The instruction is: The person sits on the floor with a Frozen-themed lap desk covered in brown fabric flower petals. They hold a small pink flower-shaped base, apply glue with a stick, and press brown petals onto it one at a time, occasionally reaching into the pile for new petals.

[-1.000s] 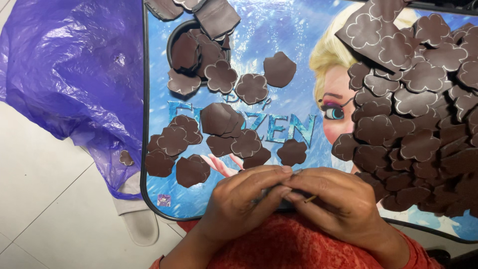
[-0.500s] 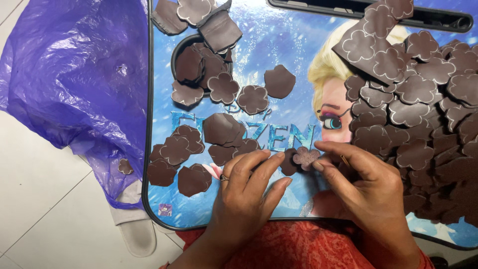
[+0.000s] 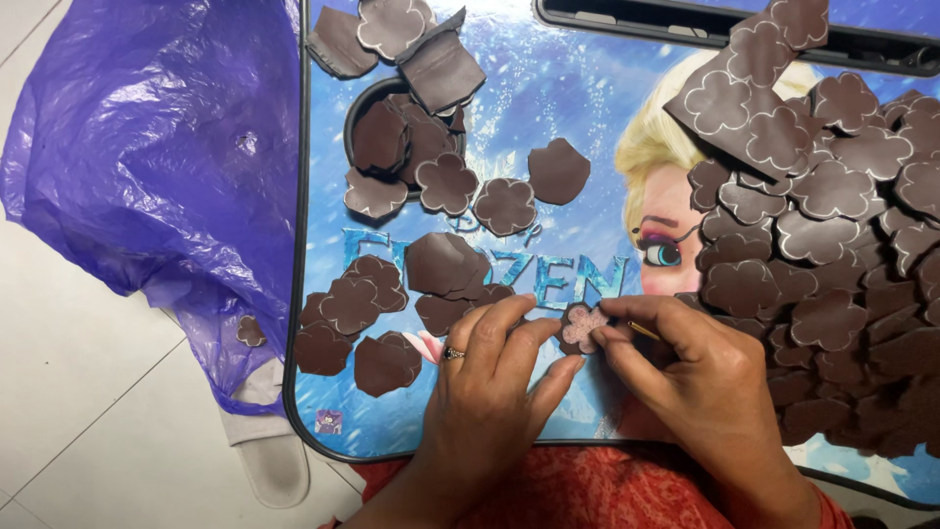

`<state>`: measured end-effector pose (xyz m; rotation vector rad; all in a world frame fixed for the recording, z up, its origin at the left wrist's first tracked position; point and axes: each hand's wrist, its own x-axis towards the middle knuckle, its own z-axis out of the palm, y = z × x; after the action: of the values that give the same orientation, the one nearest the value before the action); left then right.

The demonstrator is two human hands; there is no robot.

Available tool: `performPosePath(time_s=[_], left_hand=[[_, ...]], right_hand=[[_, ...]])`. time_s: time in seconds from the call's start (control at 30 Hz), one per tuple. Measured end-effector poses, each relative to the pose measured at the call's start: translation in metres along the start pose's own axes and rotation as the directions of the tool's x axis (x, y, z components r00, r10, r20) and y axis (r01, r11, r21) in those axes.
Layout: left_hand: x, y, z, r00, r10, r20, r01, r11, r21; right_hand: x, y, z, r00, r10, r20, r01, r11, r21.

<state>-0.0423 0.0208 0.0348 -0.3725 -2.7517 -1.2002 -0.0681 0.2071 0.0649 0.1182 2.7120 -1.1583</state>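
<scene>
Mostly the view is filled by a blue tabletop (image 3: 587, 127) with a cartoon picture printed on it and a dark rim around it. Left of it, on the pale tiled floor (image 3: 69, 431), lies a big crumpled purple plastic bag (image 3: 147, 147). On the right side of the tabletop a large heap of brown flower-shaped cutouts (image 3: 832, 235) covers the print, many of them overlapping. A smaller group of the same cutouts (image 3: 392, 304) lies on the left part, and above it a round dark holder (image 3: 354, 116) contains some more pieces. The left hand (image 3: 490, 392), with a ring on one finger, rests on the tabletop near its lower edge, the fingers stretched forward and pressing on a single flower cutout (image 3: 584, 325), whose face looks paler and pinkish. The right hand (image 3: 705, 382) is closed around a thin stick-like tool (image 3: 643, 331), gripped between thumb and fingers, and its fingertips touch the same cutout from the right. This cutout lies between both hands, just below the printed letters, near the middle of the tabletop.
</scene>
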Motion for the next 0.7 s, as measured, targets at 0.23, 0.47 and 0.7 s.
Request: performPosePath(time_s=[0.23, 0.47, 0.7], left_hand=[[0.0005, 0.0001, -0.0011, 1.0, 0.001, 0.017, -0.001, 1.0, -0.007], [-0.0002, -0.0009, -0.0015, 0.999, 0.01, 0.042, -0.01, 1.0, 0.0], [0.0, -0.0009, -0.0018, 0.999, 0.016, 0.038, -0.016, 1.0, 0.001]], right_hand=[[-0.0022, -0.0015, -0.0001, 1.0, -0.021, -0.013, 0.021, 0.999, 0.026], [-0.0073, 0.0036, 0.0013, 0.998, -0.05, -0.037, 0.051, 0.998, 0.042], [-0.0058, 0.0045, 0.0036, 0.998, -0.053, -0.043, 0.054, 0.998, 0.022]])
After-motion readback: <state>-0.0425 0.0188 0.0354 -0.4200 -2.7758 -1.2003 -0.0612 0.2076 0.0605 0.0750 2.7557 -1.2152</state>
